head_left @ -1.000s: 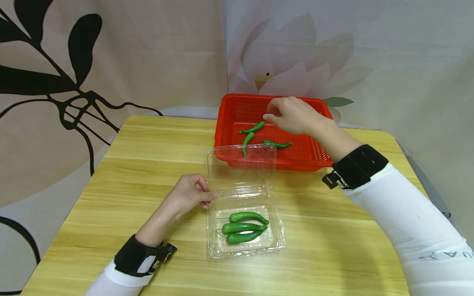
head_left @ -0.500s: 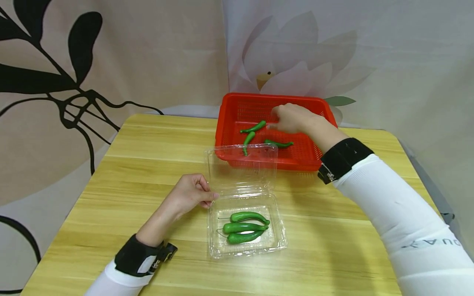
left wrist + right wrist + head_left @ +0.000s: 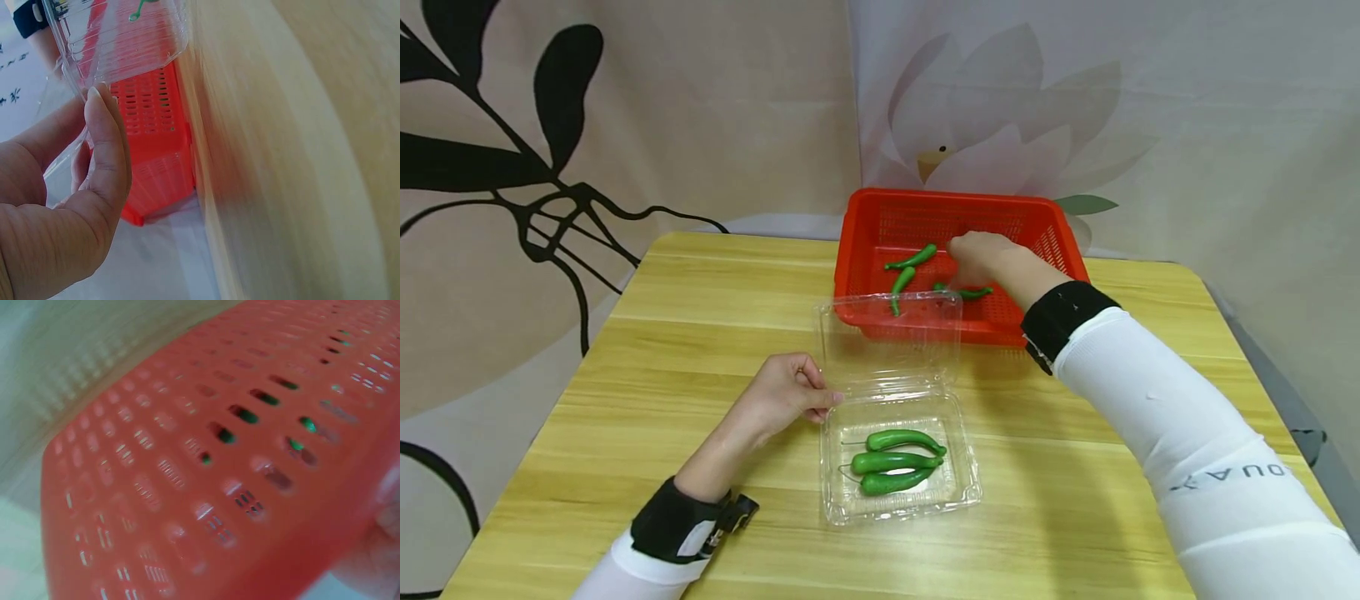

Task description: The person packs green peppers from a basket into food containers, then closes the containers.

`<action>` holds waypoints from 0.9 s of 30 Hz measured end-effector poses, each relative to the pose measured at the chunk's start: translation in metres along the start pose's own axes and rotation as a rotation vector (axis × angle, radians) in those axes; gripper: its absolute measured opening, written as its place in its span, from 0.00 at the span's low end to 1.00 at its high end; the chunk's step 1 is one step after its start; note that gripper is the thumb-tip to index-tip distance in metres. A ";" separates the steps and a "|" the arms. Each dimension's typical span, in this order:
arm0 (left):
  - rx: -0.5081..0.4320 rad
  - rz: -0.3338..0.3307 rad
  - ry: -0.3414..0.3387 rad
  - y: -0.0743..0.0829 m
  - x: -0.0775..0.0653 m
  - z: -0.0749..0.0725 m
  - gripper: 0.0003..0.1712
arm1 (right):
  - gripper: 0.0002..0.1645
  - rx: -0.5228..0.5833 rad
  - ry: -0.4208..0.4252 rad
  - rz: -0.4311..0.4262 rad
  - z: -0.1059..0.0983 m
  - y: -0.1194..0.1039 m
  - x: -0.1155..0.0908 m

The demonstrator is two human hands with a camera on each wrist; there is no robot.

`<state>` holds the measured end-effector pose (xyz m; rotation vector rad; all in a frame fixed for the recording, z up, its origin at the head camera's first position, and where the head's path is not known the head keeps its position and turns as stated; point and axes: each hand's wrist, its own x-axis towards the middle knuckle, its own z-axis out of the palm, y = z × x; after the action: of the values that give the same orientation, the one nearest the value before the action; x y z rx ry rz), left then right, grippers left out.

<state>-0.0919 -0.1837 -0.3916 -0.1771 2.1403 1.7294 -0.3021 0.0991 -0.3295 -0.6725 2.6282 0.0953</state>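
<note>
My left hand (image 3: 790, 387) pinches the left edge of a clear plastic clamshell box (image 3: 964, 492), near its hinge. In the left wrist view, thumb and forefinger meet on the edge of the box (image 3: 134, 53). The lid stands raised, overlapping the front of the red basket (image 3: 872, 200). Three green chili peppers (image 3: 895, 461) lie side by side in the box. Inside the basket are three more, an upper chili pepper (image 3: 913, 257), a middle one and a right one. My right hand (image 3: 981, 257) reaches down, fingers at the right chili pepper (image 3: 976, 293); I cannot tell whether they grip it.
The wooden table (image 3: 685, 317) carries both containers, the basket at its back edge. A printed cloth (image 3: 737, 100) hangs behind. In the right wrist view the perforated basket wall (image 3: 156, 506) screens most of the basket's inside.
My right hand has moved lower into the basket and toward me, from above the basket to the right chili pepper. The left hand and the clamshell box stay put.
</note>
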 end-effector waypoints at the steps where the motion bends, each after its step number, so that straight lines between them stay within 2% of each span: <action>1: 0.001 0.002 0.000 0.000 0.000 0.000 0.14 | 0.30 -0.010 -0.005 0.008 0.002 0.000 0.001; 10: -0.008 0.002 0.000 0.002 -0.002 0.002 0.14 | 0.19 -0.067 -0.043 0.005 0.017 0.010 0.012; 16: -0.008 -0.002 0.008 0.002 -0.002 0.002 0.14 | 0.09 -0.126 -0.069 -0.011 0.023 0.005 0.013; 21: -0.035 0.016 -0.010 0.002 -0.001 0.001 0.15 | 0.07 -0.179 -0.057 -0.024 0.028 0.001 0.012; 27: -0.038 0.013 -0.016 0.001 -0.001 0.002 0.15 | 0.03 -0.166 -0.058 -0.022 0.026 0.001 0.010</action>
<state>-0.0904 -0.1819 -0.3907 -0.1589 2.1029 1.7734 -0.3001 0.0996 -0.3573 -0.7415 2.5762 0.3253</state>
